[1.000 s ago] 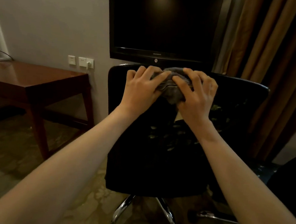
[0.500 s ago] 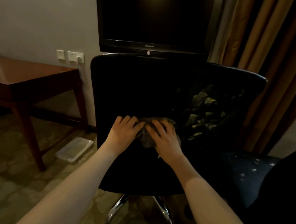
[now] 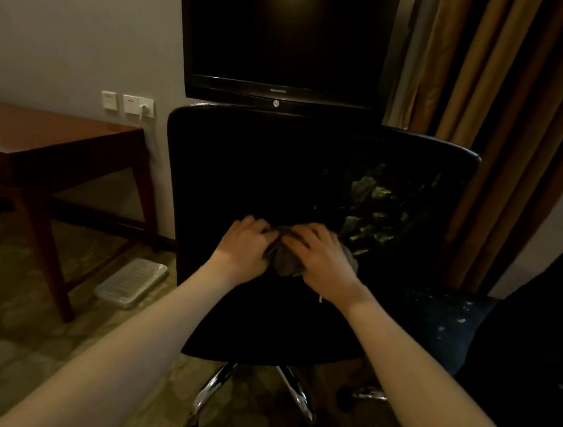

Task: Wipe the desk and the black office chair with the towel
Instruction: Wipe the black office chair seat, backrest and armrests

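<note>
The black office chair [image 3: 244, 161] faces away from me, its backrest filling the middle of the view. A grey towel [image 3: 285, 263] is bunched against the lower part of the backrest. My left hand [image 3: 244, 244] grips the towel's left side with curled fingers. My right hand [image 3: 324, 255] lies over its right side, fingers curled into the cloth, and hides much of it. A worn, flaking patch [image 3: 370, 204] shows on the backrest just up and right of my right hand. The brown wooden desk [image 3: 50, 136] stands at the left against the wall.
A black TV [image 3: 290, 31] hangs right behind the chair. Brown curtains [image 3: 508, 97] hang at the right, with a dark speckled seat [image 3: 442, 318] below them. A clear plastic tray [image 3: 131, 279] lies on the floor beside the desk leg. Chrome chair legs [image 3: 207, 395] spread below.
Both hands slid the towel from the top edge of the backrest down to its lower part. Their fingers have gone from flat to curled, bunching the cloth.
</note>
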{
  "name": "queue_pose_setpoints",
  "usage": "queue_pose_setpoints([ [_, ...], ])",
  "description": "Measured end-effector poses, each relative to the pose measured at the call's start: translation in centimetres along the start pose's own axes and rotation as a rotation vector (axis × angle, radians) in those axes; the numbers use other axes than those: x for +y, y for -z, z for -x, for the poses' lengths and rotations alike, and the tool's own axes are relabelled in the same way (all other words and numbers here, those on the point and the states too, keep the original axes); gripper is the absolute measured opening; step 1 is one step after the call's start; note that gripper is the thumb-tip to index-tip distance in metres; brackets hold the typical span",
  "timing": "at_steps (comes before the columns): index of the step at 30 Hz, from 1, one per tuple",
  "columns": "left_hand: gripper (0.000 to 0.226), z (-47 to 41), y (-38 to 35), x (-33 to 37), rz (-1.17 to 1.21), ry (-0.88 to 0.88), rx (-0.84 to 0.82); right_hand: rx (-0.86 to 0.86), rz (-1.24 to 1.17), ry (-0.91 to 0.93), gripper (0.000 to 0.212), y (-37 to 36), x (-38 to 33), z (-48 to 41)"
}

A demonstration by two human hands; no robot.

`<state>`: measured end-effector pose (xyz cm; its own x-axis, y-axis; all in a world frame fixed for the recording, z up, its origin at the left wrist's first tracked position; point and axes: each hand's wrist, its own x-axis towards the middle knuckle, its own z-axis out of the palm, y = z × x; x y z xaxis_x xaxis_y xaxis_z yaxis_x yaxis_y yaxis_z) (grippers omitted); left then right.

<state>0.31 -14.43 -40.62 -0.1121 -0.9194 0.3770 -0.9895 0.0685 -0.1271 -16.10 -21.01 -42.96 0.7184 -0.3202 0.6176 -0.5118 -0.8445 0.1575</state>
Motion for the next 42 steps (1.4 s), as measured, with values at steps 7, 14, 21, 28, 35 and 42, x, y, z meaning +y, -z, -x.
queue_pose_setpoints([
  [7,0.051,-2.9,6.5,0.9,0.155,-0.137,0.592,0.481,0.187,-0.011,0.052,6.9,2.1,-3.1],
  [14,0.042,-5.2,6.9,0.8,0.058,-0.210,0.736,0.554,0.268,-0.028,0.053,6.6,3.8,-3.9],
  [21,0.061,-3.7,0.4,0.0,-0.132,-0.216,0.500,0.489,0.124,0.002,0.066,-0.9,4.2,-0.1],
  [28,0.040,-1.4,-7.2,1.5,-0.159,-0.237,0.219,-0.015,-0.027,-0.074,0.070,-6.7,2.9,5.2],
  [35,0.038,0.7,-10.0,3.7,-0.020,-0.068,-0.212,-0.517,-0.022,-0.176,0.060,-6.1,0.2,6.7],
  [42,0.048,-3.1,-0.8,5.4,-0.035,-0.062,0.076,0.178,0.000,-0.098,0.053,0.3,4.2,4.8],
])
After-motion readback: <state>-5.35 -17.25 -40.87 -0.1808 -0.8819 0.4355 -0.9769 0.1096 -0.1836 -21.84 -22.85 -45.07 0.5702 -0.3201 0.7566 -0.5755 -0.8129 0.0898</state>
